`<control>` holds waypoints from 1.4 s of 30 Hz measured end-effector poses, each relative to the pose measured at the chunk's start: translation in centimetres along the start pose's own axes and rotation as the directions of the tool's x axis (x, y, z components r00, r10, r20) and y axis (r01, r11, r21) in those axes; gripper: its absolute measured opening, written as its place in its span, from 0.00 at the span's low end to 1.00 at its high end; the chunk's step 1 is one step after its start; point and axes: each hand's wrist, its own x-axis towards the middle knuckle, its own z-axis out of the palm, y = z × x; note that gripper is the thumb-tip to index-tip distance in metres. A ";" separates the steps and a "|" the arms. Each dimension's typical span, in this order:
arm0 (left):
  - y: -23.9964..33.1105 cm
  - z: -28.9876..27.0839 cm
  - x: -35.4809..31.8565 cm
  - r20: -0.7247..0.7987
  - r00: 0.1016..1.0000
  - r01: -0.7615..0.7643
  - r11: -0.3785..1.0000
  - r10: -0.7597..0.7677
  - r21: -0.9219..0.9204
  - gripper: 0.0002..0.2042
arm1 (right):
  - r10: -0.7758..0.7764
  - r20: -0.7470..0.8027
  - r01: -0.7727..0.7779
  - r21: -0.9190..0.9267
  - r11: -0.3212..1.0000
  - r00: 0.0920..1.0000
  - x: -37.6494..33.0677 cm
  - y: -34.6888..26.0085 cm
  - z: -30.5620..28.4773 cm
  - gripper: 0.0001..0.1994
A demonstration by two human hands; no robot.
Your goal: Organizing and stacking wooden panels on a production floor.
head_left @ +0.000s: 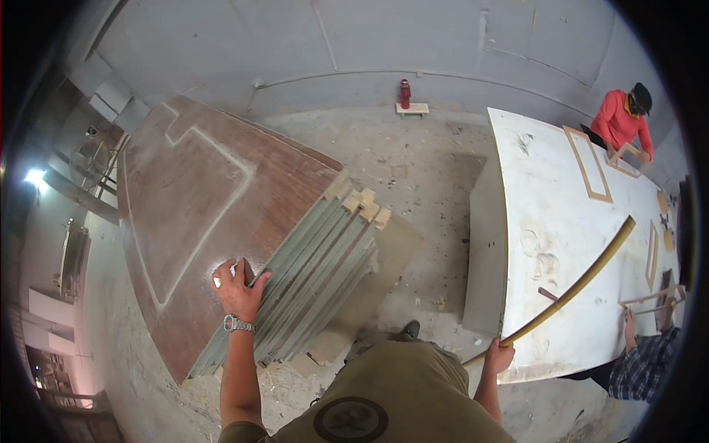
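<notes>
Left hand [240, 284] lies flat, fingers spread, on stacked grey-green panels [314, 277] at lower centre. Right hand [498, 356] is clenched around a long yellow strip [583, 280] crossing the white tabletop [546, 184], lower right.

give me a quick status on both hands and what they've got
Left hand flat on the stack of grey-green strips, grip open. Right hand shut on the long yellow strip lying across the white table. Nothing blocking.

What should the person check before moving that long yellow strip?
1. Right hand grips the strip end: ok.
2. Left hand steady on the stacked slats: ok.
3. Strip lies flat on the white table: ok.
4. Far end clear of the frames: ok.
5. Co-worker's hand close to the strip: not ok.
6. Floor underfoot free of scraps: not ok.
</notes>
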 end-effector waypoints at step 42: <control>0.5 -0.2 -0.2 0.004 1.000 -0.023 0.998 0.023 -0.061 0.23 | 0.022 -0.008 -0.022 -0.072 0.997 1.000 0.0 -0.3 -0.2 0.20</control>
